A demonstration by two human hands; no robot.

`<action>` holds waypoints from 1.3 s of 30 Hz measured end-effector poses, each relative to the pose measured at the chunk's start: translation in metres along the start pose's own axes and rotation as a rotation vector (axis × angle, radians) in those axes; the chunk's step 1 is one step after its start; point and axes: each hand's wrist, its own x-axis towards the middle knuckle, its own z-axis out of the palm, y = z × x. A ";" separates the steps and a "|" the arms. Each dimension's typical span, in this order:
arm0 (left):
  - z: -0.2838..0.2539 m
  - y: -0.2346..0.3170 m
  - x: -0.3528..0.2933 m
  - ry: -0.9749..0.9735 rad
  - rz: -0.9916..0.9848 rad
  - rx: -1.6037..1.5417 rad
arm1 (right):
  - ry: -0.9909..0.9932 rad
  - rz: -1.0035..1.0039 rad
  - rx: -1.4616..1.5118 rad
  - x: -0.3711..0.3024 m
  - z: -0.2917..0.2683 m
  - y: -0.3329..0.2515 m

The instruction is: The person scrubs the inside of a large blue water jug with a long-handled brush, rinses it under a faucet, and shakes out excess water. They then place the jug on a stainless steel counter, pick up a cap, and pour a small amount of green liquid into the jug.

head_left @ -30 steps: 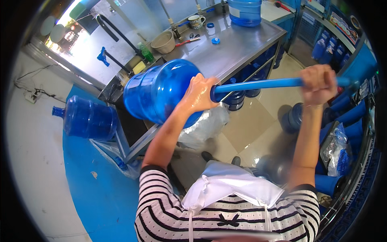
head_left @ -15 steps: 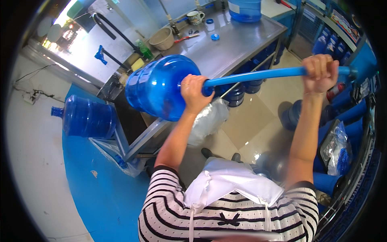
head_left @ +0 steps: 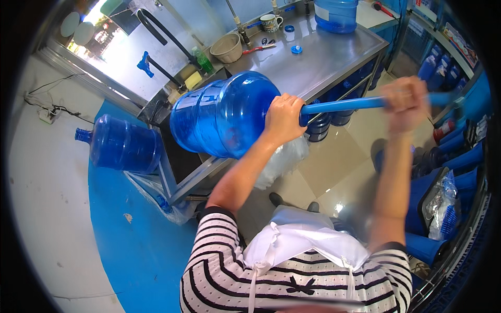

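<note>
A large blue water jug (head_left: 224, 115) lies tilted on its side over the edge of the dark sink, its neck toward the right. My left hand (head_left: 283, 119) is closed round the neck end. A long blue pole (head_left: 347, 104) enters the jug's mouth; the jug hides its inner end. Farther right, my right hand (head_left: 403, 104), smeared by motion, has its fingers wrapped round the pole. Beyond that hand the pole's outer end is blurred.
Another blue jug (head_left: 125, 143) lies left of the sink frame. Black faucets (head_left: 167, 39) rise behind the sink. The steel counter (head_left: 323, 55) holds a basin (head_left: 227, 48), a mug (head_left: 271, 23), scissors and a jug. Blue containers and a plastic bag (head_left: 443, 206) line the right side.
My right hand has come closer to the jug's mouth, and less of the pole shows outside it. My left hand stays at the neck. The whole view has shifted slightly.
</note>
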 end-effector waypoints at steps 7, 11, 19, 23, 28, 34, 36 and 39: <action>-0.003 -0.032 -0.034 0.355 0.029 -0.047 | -0.068 -0.001 0.150 0.001 0.019 -0.025; 0.005 -0.037 -0.037 0.371 0.009 -0.040 | -0.077 -0.040 0.235 0.023 0.014 -0.054; -0.030 -0.035 -0.039 0.000 -0.026 -0.020 | 0.100 -0.022 -0.103 -0.034 -0.024 0.033; -0.046 -0.039 -0.016 -0.334 0.005 0.047 | -0.112 0.002 0.142 0.011 -0.015 -0.089; -0.004 0.015 -0.007 0.215 0.066 -0.051 | 0.050 0.015 -0.258 -0.025 0.016 0.070; -0.001 -0.030 -0.033 0.481 -0.051 -0.065 | -0.060 -0.045 0.049 0.003 -0.020 -0.069; 0.010 -0.038 -0.038 0.433 -0.006 -0.068 | -0.009 -0.014 0.112 0.018 -0.028 -0.120; 0.031 -0.025 -0.039 0.474 -0.034 -0.013 | -0.045 -0.068 0.136 0.004 -0.020 -0.063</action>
